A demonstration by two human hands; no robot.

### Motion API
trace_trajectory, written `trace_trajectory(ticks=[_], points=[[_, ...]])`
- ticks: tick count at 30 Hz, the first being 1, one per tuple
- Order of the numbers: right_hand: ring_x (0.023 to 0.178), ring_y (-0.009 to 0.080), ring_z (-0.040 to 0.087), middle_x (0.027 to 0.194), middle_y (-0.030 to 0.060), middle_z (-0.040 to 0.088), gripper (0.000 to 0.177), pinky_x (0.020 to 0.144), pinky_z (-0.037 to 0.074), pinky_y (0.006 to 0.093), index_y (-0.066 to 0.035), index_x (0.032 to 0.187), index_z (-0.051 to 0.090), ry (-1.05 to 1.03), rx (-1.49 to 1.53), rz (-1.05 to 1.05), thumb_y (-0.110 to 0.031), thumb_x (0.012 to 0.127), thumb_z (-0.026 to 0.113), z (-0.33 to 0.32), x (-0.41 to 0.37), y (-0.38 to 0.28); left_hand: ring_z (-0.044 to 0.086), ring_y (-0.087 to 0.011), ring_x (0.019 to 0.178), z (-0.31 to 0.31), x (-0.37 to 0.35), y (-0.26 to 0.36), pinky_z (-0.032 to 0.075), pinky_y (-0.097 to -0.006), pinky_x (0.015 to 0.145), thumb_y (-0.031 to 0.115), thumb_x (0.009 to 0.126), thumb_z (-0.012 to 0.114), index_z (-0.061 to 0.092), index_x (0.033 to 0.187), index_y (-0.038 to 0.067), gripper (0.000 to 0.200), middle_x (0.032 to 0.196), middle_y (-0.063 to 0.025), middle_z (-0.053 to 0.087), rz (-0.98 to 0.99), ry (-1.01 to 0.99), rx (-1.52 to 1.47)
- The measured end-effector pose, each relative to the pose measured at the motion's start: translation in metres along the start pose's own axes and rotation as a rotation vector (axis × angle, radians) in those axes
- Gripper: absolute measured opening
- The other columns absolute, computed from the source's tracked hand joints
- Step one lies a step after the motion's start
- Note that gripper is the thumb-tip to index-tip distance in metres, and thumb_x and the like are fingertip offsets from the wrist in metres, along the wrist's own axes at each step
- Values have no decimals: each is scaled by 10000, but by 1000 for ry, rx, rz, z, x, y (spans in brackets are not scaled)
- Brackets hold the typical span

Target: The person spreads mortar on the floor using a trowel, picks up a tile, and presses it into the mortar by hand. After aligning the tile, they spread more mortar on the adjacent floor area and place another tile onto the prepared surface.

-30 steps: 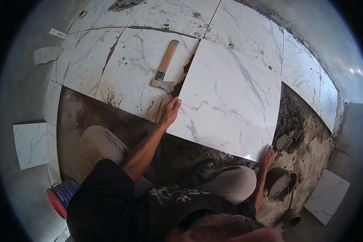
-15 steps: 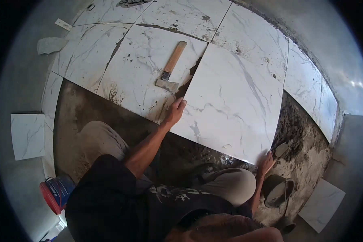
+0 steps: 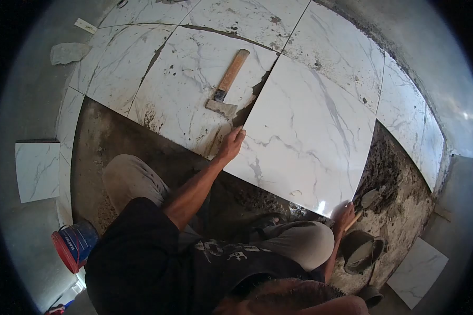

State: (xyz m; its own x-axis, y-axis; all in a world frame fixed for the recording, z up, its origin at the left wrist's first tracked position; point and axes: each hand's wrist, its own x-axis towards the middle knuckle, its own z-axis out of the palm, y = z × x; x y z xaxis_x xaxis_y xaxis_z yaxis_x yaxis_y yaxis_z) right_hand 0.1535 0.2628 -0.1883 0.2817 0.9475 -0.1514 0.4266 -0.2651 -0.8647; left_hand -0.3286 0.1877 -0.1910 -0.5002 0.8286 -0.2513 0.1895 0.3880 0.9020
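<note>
A large white marble-patterned floor tile lies in front of me, its far edge against the laid tiles. My left hand grips its left edge, fingers closed. At its near right corner my right hand is closed on the edge, fingers partly hidden. A hatchet-like hammer with a wooden handle rests on the laid tile to the left. Just right of my right hand lies a trowel, its wooden handle near my fingers.
Dark mortar and rough floor lie on the right. A black bucket sits by my right knee, with a loose tile beyond. On the left are a blue-and-red bucket, another tile and a pale chunk.
The view has shifted slightly. Both hands stay on the tile's edges. My right hand sits slightly lower, and a bright reflection now shows at the tile's near right corner.
</note>
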Motion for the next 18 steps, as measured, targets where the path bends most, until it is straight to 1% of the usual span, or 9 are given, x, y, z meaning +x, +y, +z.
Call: trace_trajectory(ticks=[2,3,5,7,11,15,16,17,18], points=[[586,143,379,611,37,428,392,531,333,308,12,693,461,2,-121,-7,-325,889,419,0,-6,-10,474,-287,1098,2,1,-5,347,-323,929,337,894,417,447,1162,-67,486,1140,-216,516,9,11,20],[586,143,379,611,37,428,392,531,333,308,12,693,461,1,-123,-2,-325,889,419,-2,-4,-1,473,-282,1097,2,1,-7,344,-321,929,337,895,416,447,1163,-65,485,1140,-211,517,11,6,40],[599,149,388,621,44,435,401,542,339,309,27,705,466,-15,18,68,-327,887,419,-3,2,20,472,-277,1095,0,2,-8,342,-320,930,337,896,415,447,1164,-64,483,1140,-207,518,14,-2,65],[602,156,391,626,51,440,402,546,342,314,35,719,471,5,-21,76,-327,886,417,-3,2,24,491,-311,1069,2,1,-7,373,-338,897,291,888,431,477,1118,-64,425,1115,-235,518,49,20,-29],[623,180,412,664,78,487,416,568,358,324,54,781,510,-4,-66,58,-337,882,414,-1,2,22,515,-308,1026,3,1,-7,385,-338,876,279,890,431,484,1115,-51,403,1068,-217,545,54,42,0],[651,189,435,715,96,516,397,602,378,324,59,843,516,-28,-149,87,-327,874,427,-4,7,37,552,-284,902,5,5,-7,416,-339,780,264,887,449,506,1055,-16,332,942,-163,579,74,60,-11],[659,193,448,732,100,523,387,618,387,321,60,874,508,2,-166,7,-320,869,436,-3,9,42,562,-273,848,6,3,-5,425,-339,741,258,883,460,515,1024,-2,300,899,-144,584,88,77,8],[666,197,461,749,105,531,381,633,397,319,61,905,501,33,-183,-71,-314,864,445,1,7,36,562,-273,848,7,4,-10,425,-339,741,258,883,460,515,1024,-2,300,899,-144,584,80,61,12],[681,197,470,763,108,531,377,643,402,318,63,926,492,33,-168,-28,-306,859,456,2,5,32,558,-256,795,8,5,-14,427,-337,705,256,878,473,517,992,7,277,858,-123,582,84,129,31]])
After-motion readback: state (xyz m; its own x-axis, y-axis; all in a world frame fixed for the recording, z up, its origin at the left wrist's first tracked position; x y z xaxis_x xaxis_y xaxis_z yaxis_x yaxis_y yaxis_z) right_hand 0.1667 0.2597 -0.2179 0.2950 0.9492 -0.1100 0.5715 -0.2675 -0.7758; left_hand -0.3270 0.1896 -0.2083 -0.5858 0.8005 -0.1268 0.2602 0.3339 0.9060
